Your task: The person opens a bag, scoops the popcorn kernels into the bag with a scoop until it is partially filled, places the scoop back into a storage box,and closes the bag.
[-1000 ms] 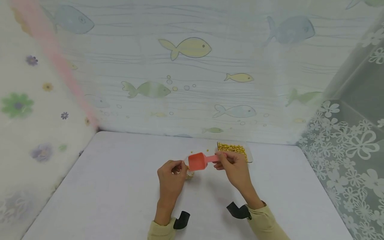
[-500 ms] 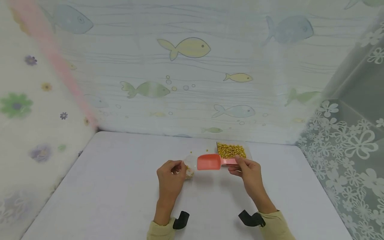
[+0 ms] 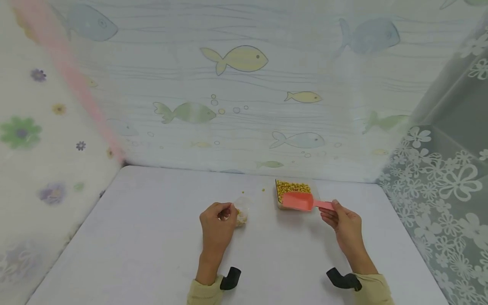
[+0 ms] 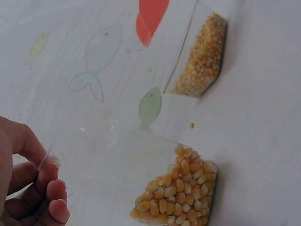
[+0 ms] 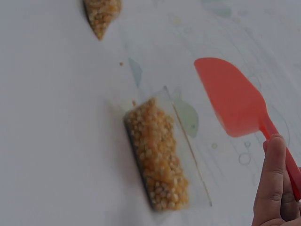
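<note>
My left hand (image 3: 217,222) pinches the rim of a small clear plastic bag (image 3: 242,210) on the white table; corn kernels (image 4: 181,193) fill its bottom corner. My right hand (image 3: 345,224) grips the handle of a salmon-pink plastic scoop (image 3: 299,200), whose bowl hangs over a clear rectangular box of corn kernels (image 3: 292,188). In the right wrist view the scoop (image 5: 235,96) is beside the box (image 5: 157,157) and looks empty. The left hand's fingers (image 4: 35,181) hold the bag's edge up.
A couple of loose kernels (image 3: 263,190) lie on the white table (image 3: 152,237) between bag and box. Fish-patterned sheeting (image 3: 236,84) walls the back, with flower-patterned sheets at the left and right sides.
My right hand carried the scoop rightward from above the bag to over the kernel box. The left hand kept holding the bag in place.
</note>
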Motion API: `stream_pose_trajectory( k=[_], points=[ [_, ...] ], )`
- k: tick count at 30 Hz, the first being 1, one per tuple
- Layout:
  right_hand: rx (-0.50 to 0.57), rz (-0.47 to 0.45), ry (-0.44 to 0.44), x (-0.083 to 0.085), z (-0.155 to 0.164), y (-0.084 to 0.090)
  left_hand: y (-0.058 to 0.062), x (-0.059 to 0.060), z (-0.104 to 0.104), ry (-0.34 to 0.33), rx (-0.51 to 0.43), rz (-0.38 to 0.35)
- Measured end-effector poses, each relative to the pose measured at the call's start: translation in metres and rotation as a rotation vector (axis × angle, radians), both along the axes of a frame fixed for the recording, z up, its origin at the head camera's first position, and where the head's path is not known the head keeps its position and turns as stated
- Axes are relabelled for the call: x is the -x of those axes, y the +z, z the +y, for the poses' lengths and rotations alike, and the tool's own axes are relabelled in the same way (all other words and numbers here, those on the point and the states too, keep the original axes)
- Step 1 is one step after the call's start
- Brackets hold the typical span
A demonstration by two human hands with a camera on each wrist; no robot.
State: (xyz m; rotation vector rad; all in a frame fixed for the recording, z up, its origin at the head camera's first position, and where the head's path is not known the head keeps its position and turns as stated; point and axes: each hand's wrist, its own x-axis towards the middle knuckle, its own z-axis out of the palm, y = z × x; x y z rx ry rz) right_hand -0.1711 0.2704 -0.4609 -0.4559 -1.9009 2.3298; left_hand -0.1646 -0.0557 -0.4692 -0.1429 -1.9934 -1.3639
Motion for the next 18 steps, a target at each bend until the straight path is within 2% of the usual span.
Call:
stream_pose_trajectory(
  k=[5,8,13,18],
  points=[
    [-0.092,-0.013,-0.132,0.007,0.013,-0.004,0.001,-0.001,0.0,0.0,-0.002,-0.005],
    [-0.149,0.02,-0.177,0.011,0.017,-0.003,0.001,-0.001,0.0,-0.008,-0.011,-0.008],
    [-0.285,0.121,-0.202,0.016,0.019,0.004,0.001,0.0,0.0,-0.011,-0.022,-0.014],
    [-0.478,0.201,-0.199,0.025,0.016,0.005,-0.001,0.0,-0.001,-0.009,-0.007,-0.003]
  ],
)
